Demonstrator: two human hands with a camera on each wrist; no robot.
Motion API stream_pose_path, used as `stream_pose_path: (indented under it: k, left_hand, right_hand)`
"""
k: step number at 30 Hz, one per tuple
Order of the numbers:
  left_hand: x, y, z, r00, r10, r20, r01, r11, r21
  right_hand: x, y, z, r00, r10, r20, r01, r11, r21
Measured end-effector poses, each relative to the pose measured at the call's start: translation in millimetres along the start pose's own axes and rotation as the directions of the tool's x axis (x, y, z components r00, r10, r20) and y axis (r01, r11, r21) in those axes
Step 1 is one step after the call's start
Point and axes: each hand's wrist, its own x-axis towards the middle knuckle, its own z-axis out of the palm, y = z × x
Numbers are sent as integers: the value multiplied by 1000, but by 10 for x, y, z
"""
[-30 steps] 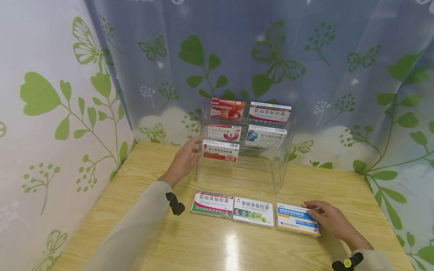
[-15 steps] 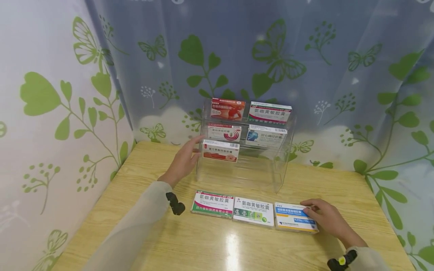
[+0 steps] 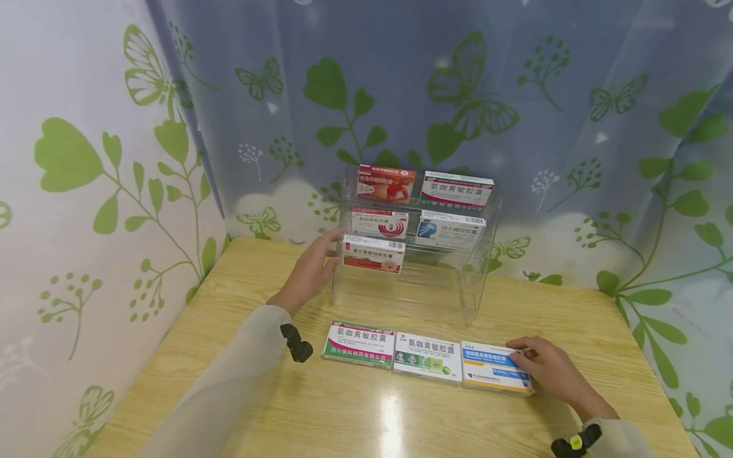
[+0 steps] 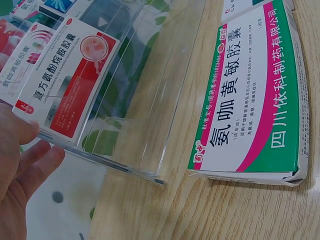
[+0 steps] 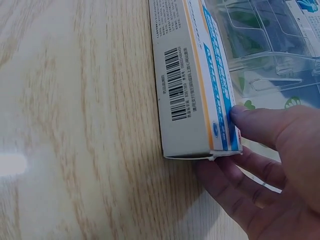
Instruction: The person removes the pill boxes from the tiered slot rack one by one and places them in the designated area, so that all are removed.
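My left hand (image 3: 309, 273) touches the left side of a clear tiered rack (image 3: 424, 296), its fingers extended beside a red and white box (image 3: 373, 256). In the left wrist view, the left hand (image 4: 25, 170) is at the rack's edge. On the table, my right hand (image 3: 552, 372) grips the right end of a blue, white and orange box (image 3: 495, 369). The right wrist view shows the right hand (image 5: 270, 170) with its thumb on that box's (image 5: 182, 85) printed face and fingers at its end. Left of it lie a white and green box (image 3: 427, 357) and a green, magenta and white box (image 3: 359, 344).
The rack's upper tiers hold an orange-red box (image 3: 386, 184), a green and white box (image 3: 456, 191), a pink and white box (image 3: 379, 224) and a blue and white box (image 3: 449, 229). Behind the wooden table (image 3: 321, 413) hangs a leaf-patterned curtain (image 3: 389, 76).
The blue, white and orange box has slid left with my right hand, closing the gap to the white and green box. My left hand has stayed at the rack.
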Motion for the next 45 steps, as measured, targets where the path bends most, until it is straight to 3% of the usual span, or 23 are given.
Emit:
stream_pose_path:
  k: [7, 14, 20, 24, 31, 38, 45]
  left_hand:
    - [6, 1, -6, 1000, 1, -5, -1, 1000, -5]
    - [14, -13, -3, 1000, 5, -5, -5, 1000, -1]
    - [16, -22, 4, 1000, 4, -4, -4, 1000, 6]
    - [14, -23, 6, 1000, 1, -5, -1, 1000, 4]
    - [11, -6, -2, 1000, -3, 4, 3, 1000, 2]
    - [6, 1, 3, 1000, -4, 5, 4, 1000, 2]
    - [2, 12, -4, 1000, -13, 3, 13, 1000, 3]
  right_hand:
    - [10, -20, -31, 1000, 11, -15, -11, 1000, 13]
    - [130, -143, -313, 997, -8, -83, 17, 994, 112]
    - [330, -419, -589, 976, -72, -204, 89, 993, 76]
    - [461, -679, -668, 961, -99, -257, 123, 989, 82]
    - [784, -1164, -619, 947, -159, -281, 205, 968, 144]
    - [1135, -1557, -406, 951, -222, -214, 264, 945, 194]
    - [1356, -1864, -166, 947, -285, -148, 310, 930, 195]
